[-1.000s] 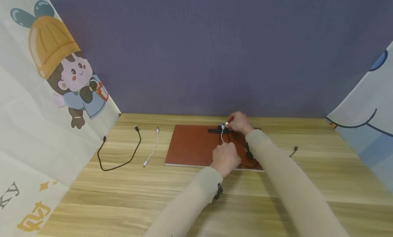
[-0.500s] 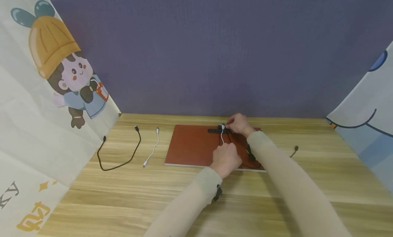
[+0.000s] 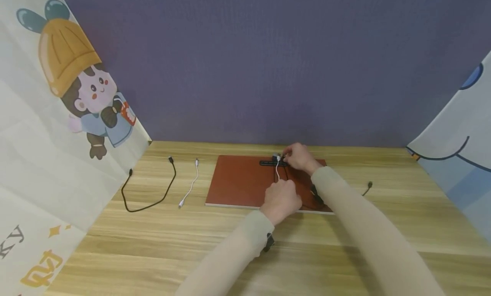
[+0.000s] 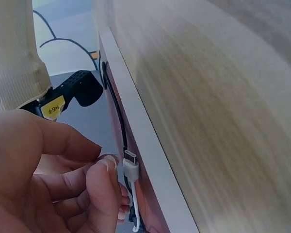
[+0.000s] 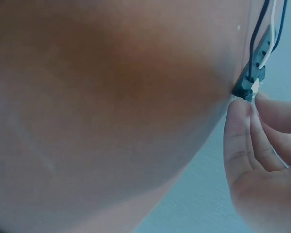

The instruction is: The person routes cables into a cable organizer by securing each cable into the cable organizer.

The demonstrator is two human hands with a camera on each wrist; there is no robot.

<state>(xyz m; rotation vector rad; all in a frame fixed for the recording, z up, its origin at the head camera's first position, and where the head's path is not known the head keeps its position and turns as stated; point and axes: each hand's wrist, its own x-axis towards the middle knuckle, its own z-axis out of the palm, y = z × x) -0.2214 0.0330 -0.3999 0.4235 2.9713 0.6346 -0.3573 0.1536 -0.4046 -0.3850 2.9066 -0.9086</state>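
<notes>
On a red-brown board sits a narrow black cable holder with round slots. A white cable and black cables run from it toward my left hand. My right hand is at the holder's right end, its fingertips pinching a small cable plug, mostly hidden. In the right wrist view, a small bright piece shows by the thumb. Over the board's front part, my left hand has curled fingers, thumb and index tips close together. Beside them is a white USB-C plug; whether they grip a cable is hidden.
On the wooden table, a black cable and a short white cable lie left of the board. Another dark cable end lies to the right. A dark blue panel stands behind; printed cloths flank both sides.
My right hand has shifted slightly right and down at the holder's end; the bright tip in its fingers is now less visible. My left hand has stayed almost still.
</notes>
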